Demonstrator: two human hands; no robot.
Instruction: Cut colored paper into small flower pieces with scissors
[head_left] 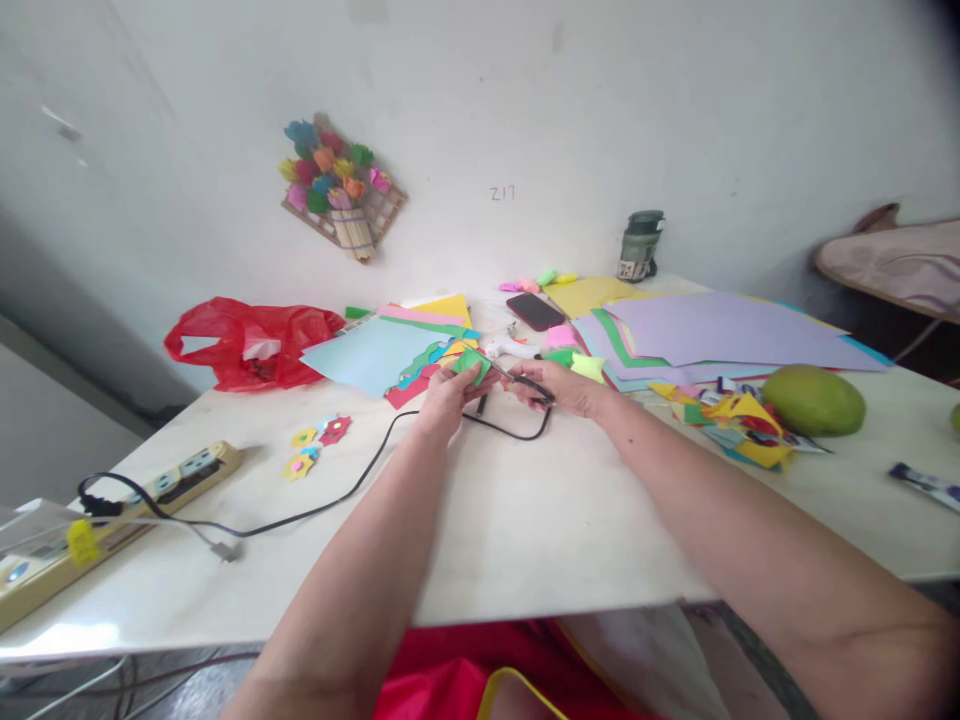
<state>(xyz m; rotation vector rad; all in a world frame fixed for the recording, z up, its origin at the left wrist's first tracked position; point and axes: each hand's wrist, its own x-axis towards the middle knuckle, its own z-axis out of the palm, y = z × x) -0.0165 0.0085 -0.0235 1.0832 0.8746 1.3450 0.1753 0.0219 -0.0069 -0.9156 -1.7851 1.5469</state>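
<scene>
Near the middle of the white table, my left hand [448,392] pinches a small piece of green paper [471,364]. My right hand [559,386] grips black-handled scissors [531,385], whose blades point left and lie at the green paper. Whether the blades are closed on the paper I cannot make out. Just behind my hands rests a white glue gun [513,347], with a black cord [352,488] running in front of my hands. Small paper flowers [334,430] in yellow, red and blue lie to the left of my left hand.
Coloured paper sheets [705,325] are stacked at the back right, with more sheets [367,350] at the back left. A red plastic bag [300,345], power strip [150,500], phone [534,311], bottle [640,246], paper scraps [742,425] and green fruit [814,400] stand around.
</scene>
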